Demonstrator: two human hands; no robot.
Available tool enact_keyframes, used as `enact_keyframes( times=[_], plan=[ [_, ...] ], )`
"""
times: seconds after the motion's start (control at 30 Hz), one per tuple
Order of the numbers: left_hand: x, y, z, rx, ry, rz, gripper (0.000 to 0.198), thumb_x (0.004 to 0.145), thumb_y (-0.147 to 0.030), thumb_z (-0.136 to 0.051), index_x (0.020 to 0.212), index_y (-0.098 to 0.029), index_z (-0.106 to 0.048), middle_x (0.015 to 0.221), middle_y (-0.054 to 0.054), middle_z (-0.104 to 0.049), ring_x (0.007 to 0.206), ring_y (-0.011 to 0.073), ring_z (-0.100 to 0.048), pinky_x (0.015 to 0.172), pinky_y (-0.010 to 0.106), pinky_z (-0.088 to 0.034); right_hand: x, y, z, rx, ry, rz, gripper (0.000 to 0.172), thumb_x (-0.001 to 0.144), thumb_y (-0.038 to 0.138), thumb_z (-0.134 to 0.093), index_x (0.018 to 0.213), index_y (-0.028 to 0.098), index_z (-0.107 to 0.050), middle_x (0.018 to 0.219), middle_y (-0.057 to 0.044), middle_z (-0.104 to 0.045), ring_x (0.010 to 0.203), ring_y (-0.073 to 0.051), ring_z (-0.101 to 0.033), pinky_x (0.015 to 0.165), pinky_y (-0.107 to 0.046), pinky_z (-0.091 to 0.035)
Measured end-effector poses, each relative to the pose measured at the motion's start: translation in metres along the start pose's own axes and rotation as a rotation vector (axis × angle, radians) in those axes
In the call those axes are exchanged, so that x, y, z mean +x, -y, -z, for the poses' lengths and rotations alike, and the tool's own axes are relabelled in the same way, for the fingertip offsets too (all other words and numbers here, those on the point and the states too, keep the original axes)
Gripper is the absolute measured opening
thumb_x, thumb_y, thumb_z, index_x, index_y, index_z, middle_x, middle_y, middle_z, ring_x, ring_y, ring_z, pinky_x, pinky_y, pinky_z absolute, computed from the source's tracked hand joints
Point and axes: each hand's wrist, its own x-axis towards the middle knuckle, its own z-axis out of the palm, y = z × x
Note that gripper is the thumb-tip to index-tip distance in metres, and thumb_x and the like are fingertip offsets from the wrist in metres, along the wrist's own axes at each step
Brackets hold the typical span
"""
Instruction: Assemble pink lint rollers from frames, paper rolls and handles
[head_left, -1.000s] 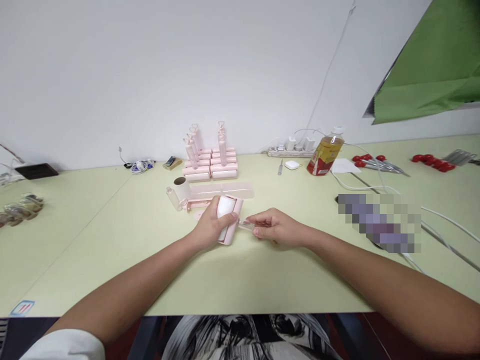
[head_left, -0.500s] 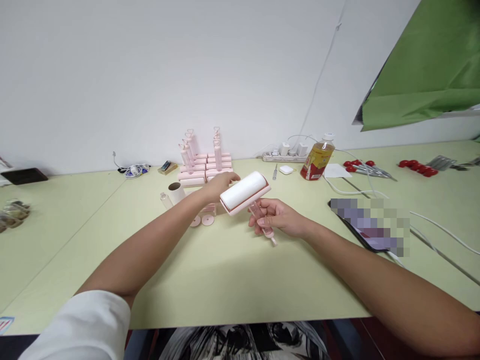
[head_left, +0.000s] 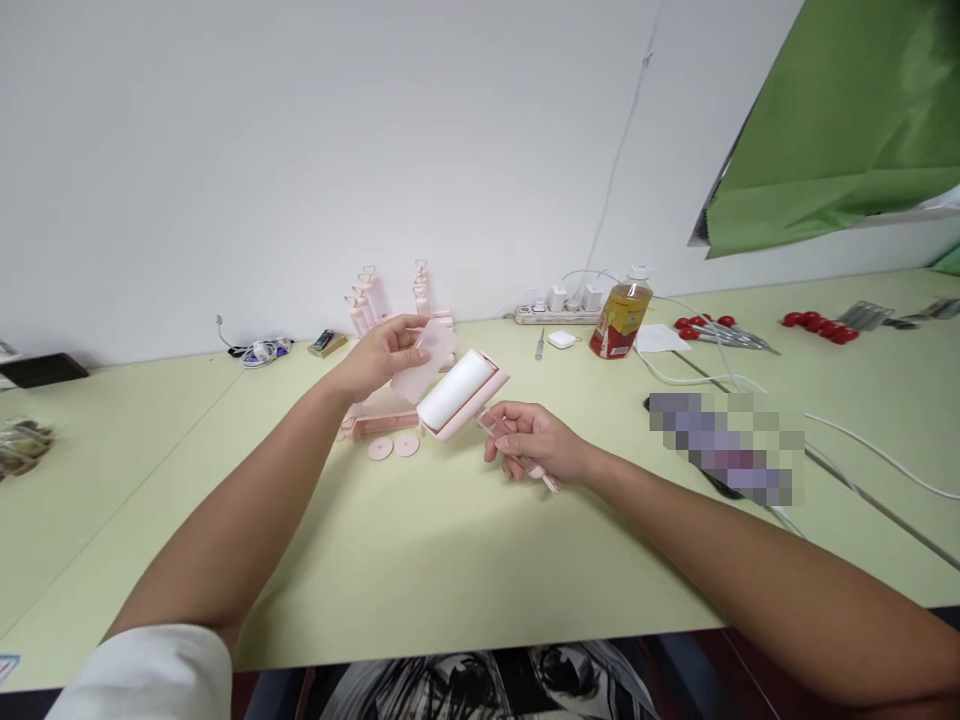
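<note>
My right hand (head_left: pixel 541 442) is closed around the clear pink handle of a lint roller (head_left: pixel 459 392), whose white roll tilts up toward the left. My left hand (head_left: pixel 386 357) pinches a translucent pale cover (head_left: pixel 424 372), held just left of the roll; whether the two touch I cannot tell. Below it on the table lie a pink roller frame (head_left: pixel 386 424) and two round pink discs, the left disc (head_left: pixel 380 448) and the right disc (head_left: pixel 406 444). Behind my left hand, several pink lint rollers (head_left: pixel 421 288) stand with handles up, partly hidden.
At the back right are a power strip (head_left: pixel 559 314), a small screwdriver (head_left: pixel 539 345), a white case (head_left: pixel 562 340) and a drink bottle (head_left: pixel 622 315). Red-handled tools (head_left: pixel 724 332) lie farther right. A phone (head_left: pixel 724 448) with a cable is beside my right forearm. A coiled cable (head_left: pixel 262 350) lies back left.
My left hand has come back from the group of rollers and moved left, now with the translucent cover in its fingers. The lint roller in my right hand has shifted slightly left and tilted more steeply.
</note>
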Motion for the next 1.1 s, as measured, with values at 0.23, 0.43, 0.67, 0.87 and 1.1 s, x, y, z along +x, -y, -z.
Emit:
enact_keyframes(
  times=[0.23,0.43,0.67,0.87,1.1],
  plan=[
    [-0.028,0.005,-0.005,-0.107,0.100,0.006,0.059,0.073,-0.035,-0.077,0.125,-0.021,-0.053,0.110,0.011,-0.068,0.093,0.0209,-0.066,0.069,0.025,-0.051,-0.003,0.001,-0.006,-0.066,0.003,-0.045,0.033,0.073,0.033,-0.074,0.097,0.017,-0.057,0.073,0.000,-0.069,0.044,-0.008,-0.055,0.050,-0.025,-0.049],
    [-0.029,0.014,-0.017,-0.094,0.109,0.059,0.058,0.072,-0.035,-0.078,0.122,-0.020,-0.054,0.117,0.011,-0.065,0.098,0.0215,-0.064,0.073,0.027,-0.051,-0.003,-0.002,-0.007,-0.085,-0.018,-0.089,0.033,0.076,0.037,-0.073,0.097,0.017,-0.058,0.076,-0.001,-0.070,0.045,-0.008,-0.058,0.044,-0.021,-0.044],
    [-0.028,0.024,-0.027,-0.040,0.047,0.067,0.057,0.075,-0.042,-0.074,0.123,-0.021,-0.052,0.110,0.007,-0.066,0.085,0.0166,-0.062,0.069,0.027,-0.048,-0.001,-0.006,-0.009,-0.073,-0.037,-0.088,0.025,0.080,0.039,-0.069,0.086,0.016,-0.061,0.078,-0.002,-0.071,0.039,-0.006,-0.053,0.041,-0.021,-0.042],
    [-0.029,0.016,-0.020,-0.012,0.000,0.169,0.058,0.077,-0.049,-0.070,0.125,-0.026,-0.050,0.101,0.005,-0.063,0.068,0.0136,-0.060,0.053,0.023,-0.045,-0.002,0.002,-0.011,0.013,0.013,-0.078,0.022,0.080,0.035,-0.067,0.087,0.015,-0.062,0.072,-0.002,-0.071,0.036,-0.006,-0.050,0.043,-0.024,-0.047],
    [-0.029,0.012,-0.027,0.016,-0.098,0.283,0.054,0.075,-0.052,-0.069,0.120,-0.028,-0.052,0.097,0.004,-0.061,0.069,0.0155,-0.061,0.052,0.024,-0.046,-0.004,0.005,-0.011,-0.130,-0.019,-0.120,0.024,0.082,0.037,-0.062,0.092,0.015,-0.062,0.073,-0.002,-0.070,0.036,-0.005,-0.048,0.036,-0.018,-0.034]
  ],
)
